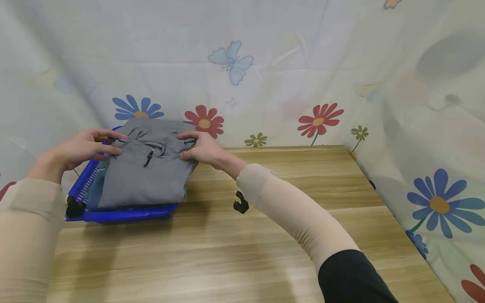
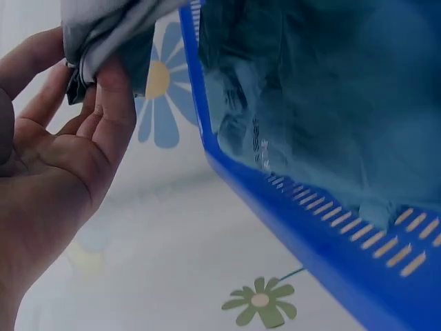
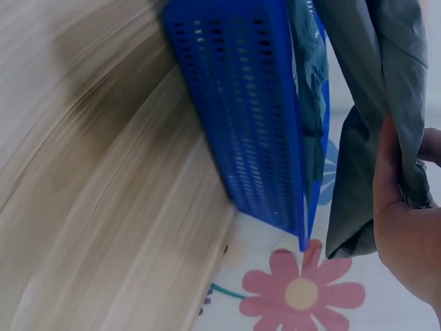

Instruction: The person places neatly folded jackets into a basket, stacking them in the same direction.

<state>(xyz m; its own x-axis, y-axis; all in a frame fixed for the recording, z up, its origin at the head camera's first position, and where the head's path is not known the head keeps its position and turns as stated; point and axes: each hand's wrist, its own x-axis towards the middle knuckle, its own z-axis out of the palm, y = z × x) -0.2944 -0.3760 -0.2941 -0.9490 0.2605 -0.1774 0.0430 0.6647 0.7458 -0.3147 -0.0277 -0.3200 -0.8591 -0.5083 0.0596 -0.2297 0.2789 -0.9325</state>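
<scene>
A folded grey garment [image 1: 147,181] with a short dark zip hangs over a blue plastic basket [image 1: 129,214] at the left of the table. My left hand [image 1: 81,149] pinches its left edge, fingers above and below the cloth. On the opposite edge, my right hand [image 1: 204,149] grips the garment between thumb and fingers. Inside the basket lies a blue-green cloth [image 2: 324,103] with small printed lettering, seen in the left wrist view. In the right wrist view the grey garment [image 3: 358,186] is held above the basket's rim, its lower flap drooping.
The wooden table [image 1: 235,252] reaches to the front and right. A small black and yellow object [image 1: 241,203] shows beside the right forearm. A flower-printed curtain [image 1: 273,84] hangs behind and at the right. A black clip-like part [image 1: 75,207] sits at the basket's near left corner.
</scene>
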